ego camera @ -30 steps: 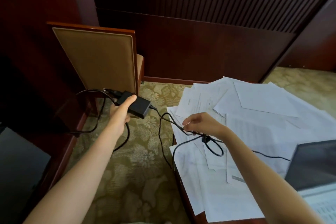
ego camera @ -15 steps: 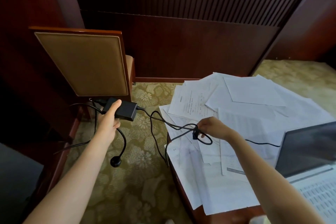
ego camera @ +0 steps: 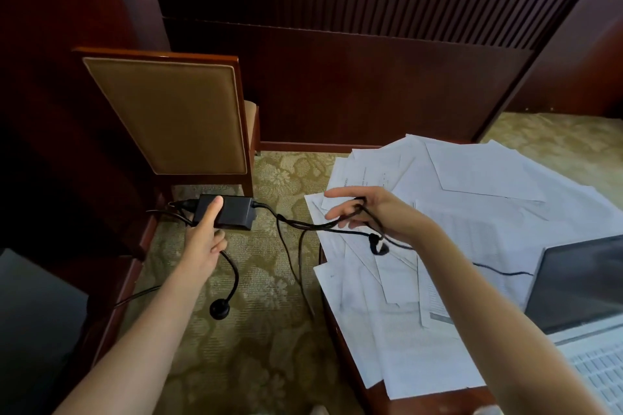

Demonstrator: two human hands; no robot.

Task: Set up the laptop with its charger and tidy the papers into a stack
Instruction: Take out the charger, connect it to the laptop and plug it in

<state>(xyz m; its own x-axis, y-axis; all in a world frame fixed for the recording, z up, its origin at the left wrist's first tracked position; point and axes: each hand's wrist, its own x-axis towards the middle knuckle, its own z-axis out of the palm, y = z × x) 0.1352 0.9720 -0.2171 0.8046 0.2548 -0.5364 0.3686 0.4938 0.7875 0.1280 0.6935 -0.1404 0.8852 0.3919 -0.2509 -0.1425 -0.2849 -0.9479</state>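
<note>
Charger brick [ego camera: 232, 217]: off the bench [ego camera: 421, 406], held above the carpet [ego camera: 269, 347] – its plug [ego camera: 219, 308] dangles below.
Cord [ego camera: 293, 223]: pinched as a tight bundle half a second ago, its loops now hang loose – uncoiling has begun, and plugging in probably follows.
Left hand [ego camera: 204, 242]: clamped on the brick, thumb on top.
Right hand [ego camera: 371, 212]: fingers spread apart, cord draped across them, over the scattered papers [ego camera: 472, 185].
</note>
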